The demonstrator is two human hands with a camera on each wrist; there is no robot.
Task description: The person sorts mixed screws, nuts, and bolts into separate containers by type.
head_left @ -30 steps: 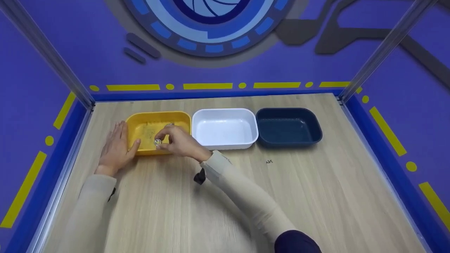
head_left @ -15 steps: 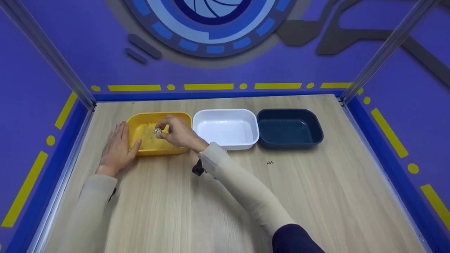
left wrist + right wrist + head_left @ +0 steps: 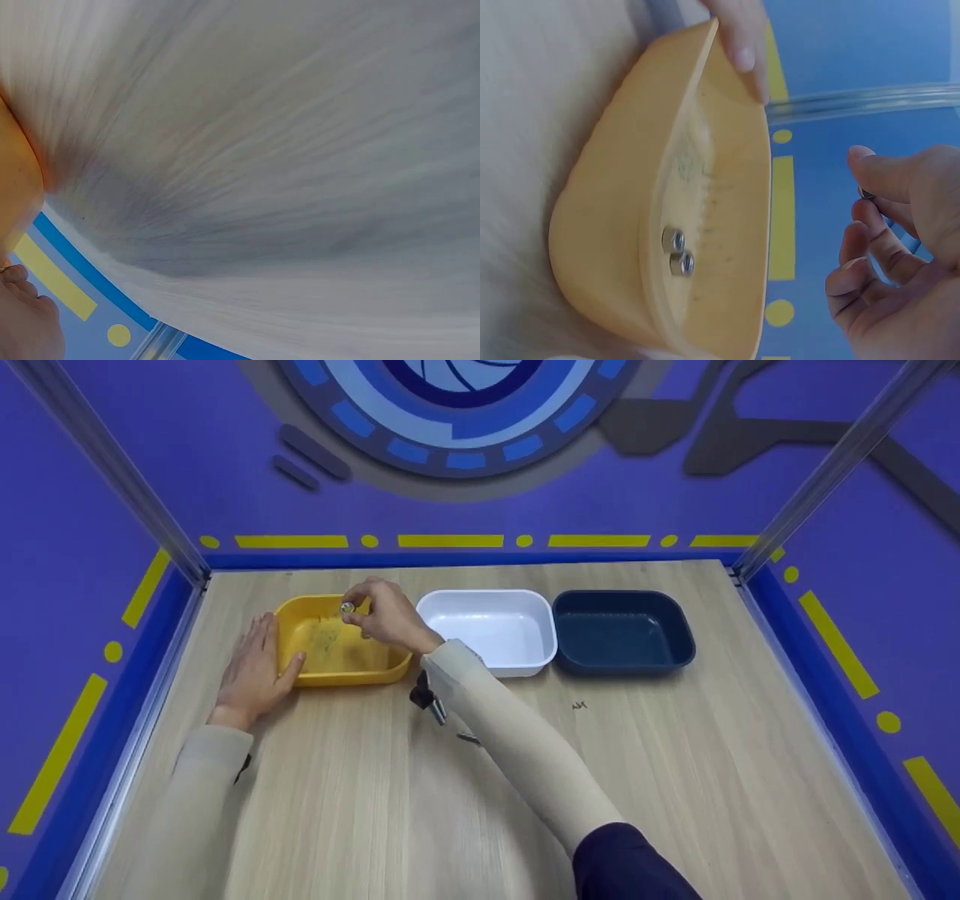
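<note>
My left hand (image 3: 253, 679) lies against the left end of the yellow bin (image 3: 349, 680), fingers straight along its outside and thumb at the near rim. In the right wrist view, fingers of that hand (image 3: 742, 49) show over the bin's edge. Raised above the bin's far right part, my right hand (image 3: 390, 619) pinches a small metal nut (image 3: 347, 607) between thumb and index finger. Two more nuts, a first nut (image 3: 673, 240) and a second nut (image 3: 682, 264), sit side by side inside the bin. The left wrist view mostly shows tabletop.
Right of the yellow bin stand a white bin (image 3: 487, 667) and a dark blue bin (image 3: 626, 666), side by side. Two metal bolts, one bolt (image 3: 438, 711) and another bolt (image 3: 468, 738), lie on the wooden table (image 3: 360, 810) by my right forearm. Blue panels (image 3: 480, 517) enclose the table.
My right hand, pinching the nut, has moved from the bin's near side up to its far side. The bolts beside my forearm have come into view. My left hand stays at the bin.
</note>
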